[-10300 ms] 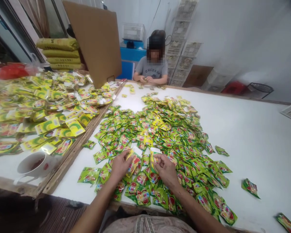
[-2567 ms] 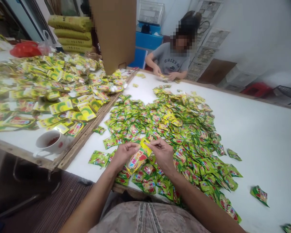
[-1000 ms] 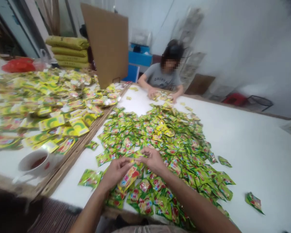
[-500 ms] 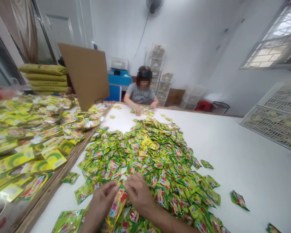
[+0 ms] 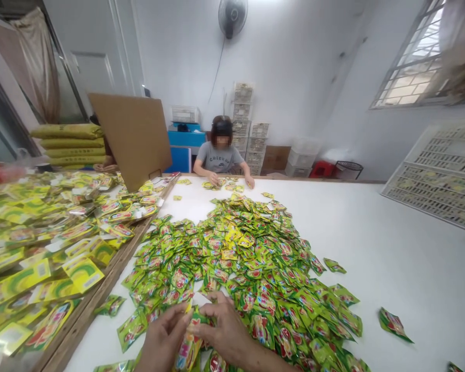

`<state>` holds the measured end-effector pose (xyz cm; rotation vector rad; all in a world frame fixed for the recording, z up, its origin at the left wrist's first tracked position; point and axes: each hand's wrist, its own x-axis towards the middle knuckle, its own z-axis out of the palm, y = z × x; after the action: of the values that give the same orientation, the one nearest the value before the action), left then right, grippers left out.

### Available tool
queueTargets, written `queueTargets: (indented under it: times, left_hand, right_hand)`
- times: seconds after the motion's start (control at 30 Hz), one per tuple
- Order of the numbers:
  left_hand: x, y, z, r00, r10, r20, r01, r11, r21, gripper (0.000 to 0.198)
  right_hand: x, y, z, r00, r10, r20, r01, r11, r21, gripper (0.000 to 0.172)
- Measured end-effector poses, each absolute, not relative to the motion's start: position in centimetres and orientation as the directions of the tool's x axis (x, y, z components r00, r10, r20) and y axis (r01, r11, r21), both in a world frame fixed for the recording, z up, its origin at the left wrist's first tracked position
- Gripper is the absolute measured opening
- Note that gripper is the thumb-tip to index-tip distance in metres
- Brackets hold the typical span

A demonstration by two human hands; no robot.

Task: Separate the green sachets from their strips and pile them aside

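Low in the view, both hands are at a small yellow box (image 5: pixel 189 347) with colourful lettering, held upright with its white flap raised. My left hand (image 5: pixel 165 330) grips the box's left side near the top. On the right side, my right hand (image 5: pixel 225 323) has its thumb across the top front of the box and its fingers around a green packet at the opening. How far in the packet sits is hidden by the fingers. A large heap of green packets (image 5: pixel 263 268) spreads around and beyond the hands on the white table (image 5: pixel 372 248).
Left, behind a wooden edge (image 5: pixel 112 268), lie many yellow boxes (image 5: pixel 81 271). A cardboard sheet (image 5: pixel 135 139) stands behind them. Across the table a person (image 5: pixel 220 152) handles small packets. A white crate (image 5: pixel 437 181) stands at the right.
The view has tilted up slightly. My right thumb has moved across the top front of the box, and the white flap shows more. The person opposite has moved their hands apart.
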<state>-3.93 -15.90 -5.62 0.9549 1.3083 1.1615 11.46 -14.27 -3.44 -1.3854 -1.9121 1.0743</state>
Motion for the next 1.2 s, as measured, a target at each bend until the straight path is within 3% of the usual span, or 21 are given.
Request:
queueTargets:
  times: [0.13, 0.27, 0.37, 0.5, 0.57, 0.73, 0.97, 1.03, 1.13, 1.2]
  left_hand:
    - [-3.7, -15.8, -5.2, -0.094, 0.987, -0.128, -0.054, 0.123, 0.991, 0.051]
    - [-3.6, -15.6, -4.9, -0.051, 0.998, -0.032, 0.116, 0.038, 0.993, 0.044]
    - [-3.4, -15.8, -4.5, -0.003, 1.0, -0.031, 0.143, 0.031, 0.989, 0.041]
    - [-3.3, -16.3, -3.8, 0.018, 1.0, -0.01, 0.124, 0.007, 0.992, 0.05]
    - [-3.3, -16.5, -3.6, 0.024, 0.999, -0.03, 0.159, 0.026, 0.987, 0.053]
    - [-3.2, -16.9, -3.4, -0.02, 0.996, -0.084, 0.144, 0.086, 0.986, 0.04]
    - [-4.0, -17.1, -4.2, -0.023, 0.998, -0.062, 0.14, 0.064, 0.988, 0.038]
    - [-4.2, -17.3, -4.3, -0.02, 0.998, -0.059, 0.147, 0.061, 0.987, 0.038]
    - [-4.2, -17.6, -4.1, 0.0, 0.998, -0.056, 0.179, 0.055, 0.982, 0.038]
    - [-4.2, -17.7, -3.8, 0.034, 0.997, -0.066, 0.2, 0.058, 0.978, 0.041]
  right_hand:
    - [11.4, -14.1, -3.5, -0.242, 0.968, 0.064, 0.517, 0.184, -0.836, 0.016]
    - [11.8, -12.9, -3.7, -0.41, 0.912, 0.029, 0.465, 0.237, -0.853, 0.022]
    - [12.3, -11.8, -4.0, -0.558, 0.83, -0.007, 0.36, 0.234, -0.903, 0.029]
    - [12.5, -11.1, -4.1, -0.546, 0.835, 0.069, 0.24, 0.235, -0.942, 0.028]
    - [12.4, -10.8, -4.2, -0.466, 0.881, 0.079, 0.255, 0.219, -0.942, 0.028]
    - [12.2, -10.4, -4.2, -0.266, 0.955, 0.134, 0.355, 0.226, -0.907, 0.035]
    - [11.9, -11.0, -2.8, -0.307, 0.929, 0.206, 0.324, 0.306, -0.895, 0.034]
    - [11.7, -11.3, -2.4, -0.316, 0.922, 0.225, 0.386, 0.342, -0.857, 0.03]
    - [11.6, -11.7, -2.2, -0.456, 0.868, 0.196, 0.456, 0.417, -0.786, 0.017]
    - [11.6, -11.8, -2.3, -0.567, 0.809, 0.155, 0.44, 0.456, -0.774, 0.017]
